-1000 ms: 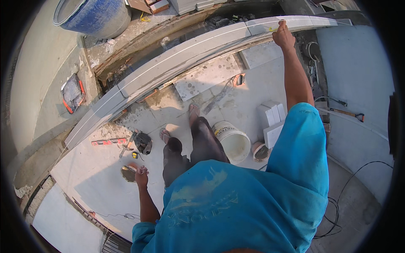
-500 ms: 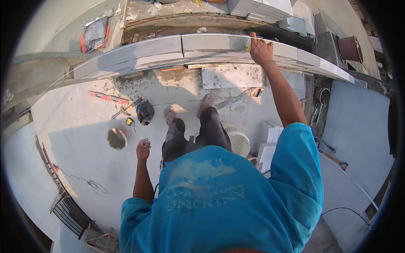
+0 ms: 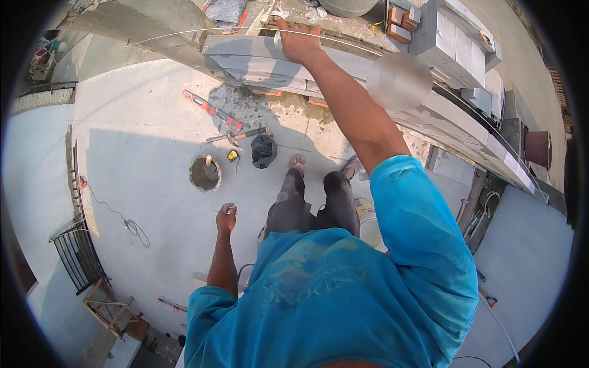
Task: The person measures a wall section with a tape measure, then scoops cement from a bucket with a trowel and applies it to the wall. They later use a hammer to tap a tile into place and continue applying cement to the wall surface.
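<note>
My right hand (image 3: 299,43) reaches to the top of a low wall of pale grey blocks (image 3: 245,50), its fingers bent over the edge beside a thin taut string (image 3: 184,30). A small whitish thing (image 3: 278,40) shows at this hand's left side; its kind is unclear. My left hand (image 3: 226,218) hangs low over the floor, fingers curled in, and I cannot see whether anything is inside. Nearest to it stands a round bucket (image 3: 205,174) of grey mortar with a handle sticking out. A round blurred patch hides part of the wall right of my right forearm.
On the floor lie a red spirit level (image 3: 212,110), a hammer (image 3: 242,134), a yellow tape measure (image 3: 233,156) and a black bag (image 3: 264,151). Pale blocks (image 3: 451,43) are stacked beyond the wall. A light bucket (image 3: 370,230) stands by my right leg. A cable (image 3: 132,228) crosses the floor.
My right hand has moved left along the wall top, the small pale thing staying beside it. My view has swung left. My left hand stays low with curled fingers.
</note>
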Action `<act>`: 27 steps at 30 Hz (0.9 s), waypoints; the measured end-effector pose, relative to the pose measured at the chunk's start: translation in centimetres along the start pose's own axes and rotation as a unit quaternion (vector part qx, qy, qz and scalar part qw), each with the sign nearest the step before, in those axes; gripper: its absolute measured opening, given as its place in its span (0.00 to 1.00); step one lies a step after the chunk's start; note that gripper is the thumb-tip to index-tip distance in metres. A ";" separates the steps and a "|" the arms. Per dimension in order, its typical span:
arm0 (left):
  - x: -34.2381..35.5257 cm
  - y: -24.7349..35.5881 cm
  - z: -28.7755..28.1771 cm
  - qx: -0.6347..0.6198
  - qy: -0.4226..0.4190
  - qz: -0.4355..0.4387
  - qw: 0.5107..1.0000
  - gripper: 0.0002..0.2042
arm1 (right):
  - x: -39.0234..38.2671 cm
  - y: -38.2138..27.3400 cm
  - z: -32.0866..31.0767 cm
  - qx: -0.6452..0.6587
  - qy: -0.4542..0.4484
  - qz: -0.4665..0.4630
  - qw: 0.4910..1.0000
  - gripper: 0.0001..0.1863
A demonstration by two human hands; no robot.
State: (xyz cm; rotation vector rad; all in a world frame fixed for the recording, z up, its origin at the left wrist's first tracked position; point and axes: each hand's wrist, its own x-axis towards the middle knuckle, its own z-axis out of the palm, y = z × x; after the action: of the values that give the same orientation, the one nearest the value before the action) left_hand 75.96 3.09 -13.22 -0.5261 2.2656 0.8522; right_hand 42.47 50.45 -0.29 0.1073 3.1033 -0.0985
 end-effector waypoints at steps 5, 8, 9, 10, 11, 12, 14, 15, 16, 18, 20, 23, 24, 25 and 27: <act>2.7 -2.8 -1.9 0.071 -0.034 0.034 0.996 0.18 | -6.9 2.1 1.7 0.299 0.073 0.128 0.943 0.31; 3.5 0.1 -1.1 0.114 -0.070 0.062 0.989 0.16 | -19.8 7.7 7.4 0.400 0.199 0.220 0.867 0.30; 3.6 0.9 -0.6 0.129 -0.086 0.073 0.985 0.16 | -25.6 9.4 9.4 0.414 0.217 0.293 0.834 0.29; 3.3 3.2 0.3 0.139 -0.124 0.084 0.979 0.15 | -32.1 11.4 11.7 0.414 0.239 0.374 0.794 0.28; 3.4 4.3 1.1 0.138 -0.139 0.091 0.976 0.15 | -39.0 13.3 15.3 0.327 0.313 0.421 0.786 0.29; 3.0 4.6 1.7 0.140 -0.154 0.091 0.974 0.15 | -45.0 13.6 15.5 0.251 0.306 0.511 0.763 0.28; 2.4 5.7 3.7 0.153 -0.203 0.085 0.963 0.16 | -57.6 14.8 17.8 0.130 0.277 0.667 0.680 0.25; 1.7 6.3 4.2 0.165 -0.221 0.072 0.958 0.16 | -62.8 14.5 18.6 0.070 0.247 0.727 0.636 0.24; 0.8 7.0 4.6 0.177 -0.234 0.058 0.954 0.16 | -67.3 13.9 20.0 0.092 0.191 0.789 0.577 0.24; -0.7 8.4 5.5 0.236 -0.251 0.063 0.937 0.16 | -75.0 13.4 24.6 0.149 0.096 0.879 0.442 0.25; -0.6 8.7 6.1 0.296 -0.250 0.051 0.920 0.15 | -80.4 13.0 30.9 0.206 -0.010 0.903 0.377 0.25; -1.1 9.7 6.5 0.374 -0.242 0.006 0.895 0.15 | -83.4 10.8 39.6 0.313 -0.113 0.871 0.362 0.26; -1.6 9.8 6.7 0.389 -0.234 -0.004 0.891 0.15 | -83.3 11.1 41.9 0.346 -0.131 0.849 0.377 0.27; -2.2 10.0 7.1 0.408 -0.228 -0.017 0.884 0.15 | -83.3 11.6 44.2 0.351 -0.157 0.840 0.382 0.26; -3.6 10.3 8.0 0.432 -0.210 -0.034 0.876 0.15 | -82.3 12.2 48.3 0.364 -0.209 0.815 0.400 0.24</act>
State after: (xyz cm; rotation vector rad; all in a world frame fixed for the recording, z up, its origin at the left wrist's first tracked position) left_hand 76.25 16.41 -10.87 0.0091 1.9355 -0.1358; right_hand 126.95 53.87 -46.17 2.2783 0.9792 -1.0161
